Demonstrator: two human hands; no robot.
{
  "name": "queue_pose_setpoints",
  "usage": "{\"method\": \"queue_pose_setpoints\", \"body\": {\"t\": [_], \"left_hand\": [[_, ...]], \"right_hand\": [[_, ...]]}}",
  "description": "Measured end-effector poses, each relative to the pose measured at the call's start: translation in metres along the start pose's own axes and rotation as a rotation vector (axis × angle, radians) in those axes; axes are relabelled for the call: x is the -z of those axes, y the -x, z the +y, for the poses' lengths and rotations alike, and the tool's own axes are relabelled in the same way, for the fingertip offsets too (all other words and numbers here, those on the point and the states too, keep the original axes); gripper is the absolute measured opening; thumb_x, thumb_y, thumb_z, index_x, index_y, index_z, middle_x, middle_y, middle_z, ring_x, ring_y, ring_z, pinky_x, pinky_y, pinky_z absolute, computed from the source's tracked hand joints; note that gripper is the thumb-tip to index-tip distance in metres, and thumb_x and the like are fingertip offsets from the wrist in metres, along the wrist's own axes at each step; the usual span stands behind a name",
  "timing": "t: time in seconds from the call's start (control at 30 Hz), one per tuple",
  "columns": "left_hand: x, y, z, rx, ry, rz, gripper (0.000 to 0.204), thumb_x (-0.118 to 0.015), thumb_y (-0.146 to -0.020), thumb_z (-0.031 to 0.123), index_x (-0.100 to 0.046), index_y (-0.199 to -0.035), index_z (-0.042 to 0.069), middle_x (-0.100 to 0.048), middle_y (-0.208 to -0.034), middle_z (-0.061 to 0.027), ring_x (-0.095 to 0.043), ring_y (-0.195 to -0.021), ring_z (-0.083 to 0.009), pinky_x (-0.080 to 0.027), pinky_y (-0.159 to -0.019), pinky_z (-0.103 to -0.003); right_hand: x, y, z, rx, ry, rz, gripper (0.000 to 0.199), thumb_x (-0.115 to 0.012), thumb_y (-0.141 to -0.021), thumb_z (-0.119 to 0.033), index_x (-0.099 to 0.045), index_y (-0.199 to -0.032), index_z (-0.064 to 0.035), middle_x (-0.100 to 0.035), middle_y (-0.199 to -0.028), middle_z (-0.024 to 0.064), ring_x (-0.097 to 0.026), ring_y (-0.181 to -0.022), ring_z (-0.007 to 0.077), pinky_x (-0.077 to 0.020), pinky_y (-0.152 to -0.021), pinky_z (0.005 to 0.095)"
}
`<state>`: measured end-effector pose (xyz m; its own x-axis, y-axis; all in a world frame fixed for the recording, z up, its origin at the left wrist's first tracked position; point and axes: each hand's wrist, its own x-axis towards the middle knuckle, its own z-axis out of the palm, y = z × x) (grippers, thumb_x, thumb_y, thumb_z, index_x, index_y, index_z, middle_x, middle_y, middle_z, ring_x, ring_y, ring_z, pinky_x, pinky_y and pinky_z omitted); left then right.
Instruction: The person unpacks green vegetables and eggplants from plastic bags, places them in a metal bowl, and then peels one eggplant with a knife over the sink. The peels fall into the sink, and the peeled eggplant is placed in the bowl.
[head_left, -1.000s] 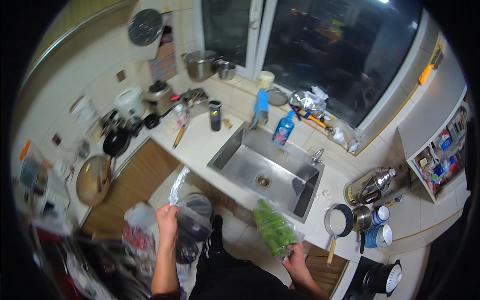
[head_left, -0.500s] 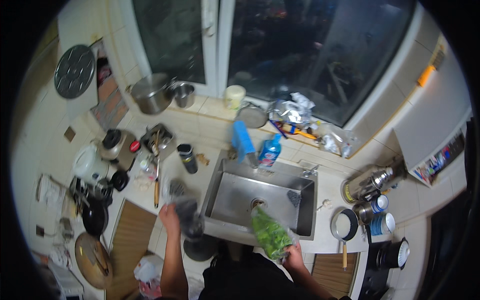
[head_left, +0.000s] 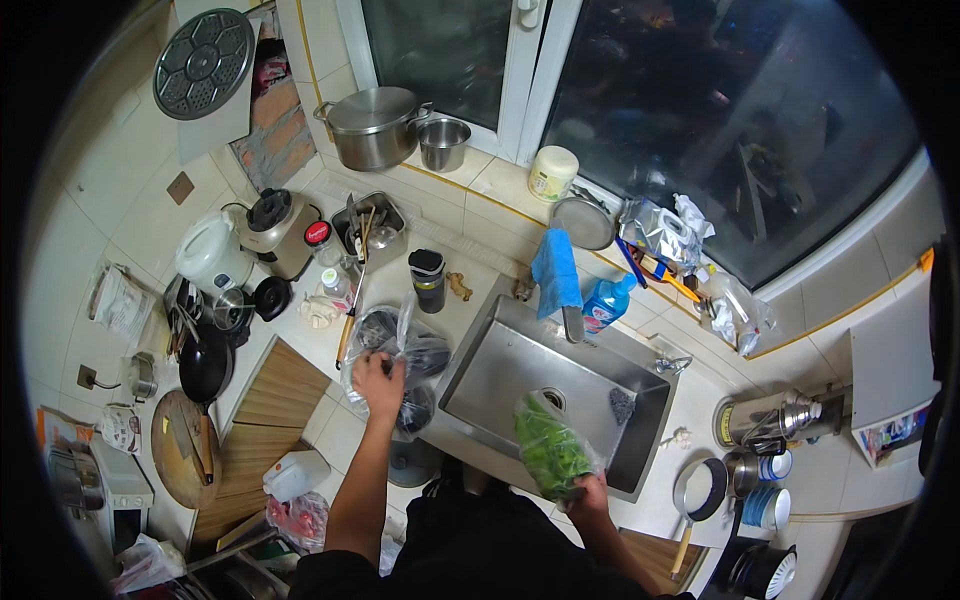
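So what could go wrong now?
The left hand has a clear bag of dark things by the edge of the counter, so it might slip off. The right hand grips the bag of greens at just one end, so it could slide free. And the pan has its handle sticking out past the counter, where a bump might tip it.

Head camera peering down at the sink (head_left: 485,375) from above its near side.

The wide fisheye is facing steeply downward and forward, taking in the window (head_left: 720,150) beyond the sink and the wearer's dark clothing (head_left: 480,550) this side of it. It is sitting well above the sink, framing the left hand (head_left: 380,385) left of it and the right hand (head_left: 588,497) by its near edge.
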<state>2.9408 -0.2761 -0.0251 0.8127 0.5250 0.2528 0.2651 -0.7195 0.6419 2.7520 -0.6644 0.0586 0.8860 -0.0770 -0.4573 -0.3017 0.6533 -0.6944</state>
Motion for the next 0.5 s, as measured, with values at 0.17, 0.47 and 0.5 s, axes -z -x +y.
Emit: {"method": "queue_pose_setpoints", "body": {"t": [0.17,0.47,0.5], "left_hand": [[0.005,0.035,-0.009,0.583,0.027,0.009,0.088,-0.077,-0.079,0.049,-0.038,-0.15,0.014,-0.026,-0.159,-0.0272,-0.025,-0.145,-0.0499,-0.022,-0.115,-0.063],[-0.06,0.025,-0.025,0.643,0.331,0.266,0.114,-0.084,-0.074,0.023,-0.01,-0.157,-0.001,-0.034,-0.142,-0.0375,-0.04,-0.131,-0.0508,-0.033,-0.113,-0.053],[-0.063,0.022,-0.023,0.666,0.347,0.27,0.113,-0.084,-0.074,0.023,-0.01,-0.157,-0.001,-0.034,-0.143,-0.0372,-0.04,-0.131,-0.0509,-0.033,-0.113,-0.052]], "right_hand": [[-0.017,-0.009,-0.007,-0.08,-0.046,-0.005,0.067,-0.052,-0.074,-0.006,-0.045,-0.141,-0.0032,-0.057,-0.133,0.0166,-0.057,-0.125,0.036,-0.0487,-0.105,0.0522],[-0.004,-0.076,0.043,-0.274,0.007,0.208,0.049,-0.057,-0.079,-0.01,-0.051,-0.128,-0.0135,-0.059,-0.112,0.0069,-0.06,-0.098,0.0268,-0.0511,-0.067,0.0416],[-0.01,-0.077,0.04,-0.278,0.019,0.244,0.049,-0.057,-0.079,-0.011,-0.051,-0.127,-0.0134,-0.059,-0.112,0.0067,-0.059,-0.098,0.0262,-0.0506,-0.065,0.0415]]}}
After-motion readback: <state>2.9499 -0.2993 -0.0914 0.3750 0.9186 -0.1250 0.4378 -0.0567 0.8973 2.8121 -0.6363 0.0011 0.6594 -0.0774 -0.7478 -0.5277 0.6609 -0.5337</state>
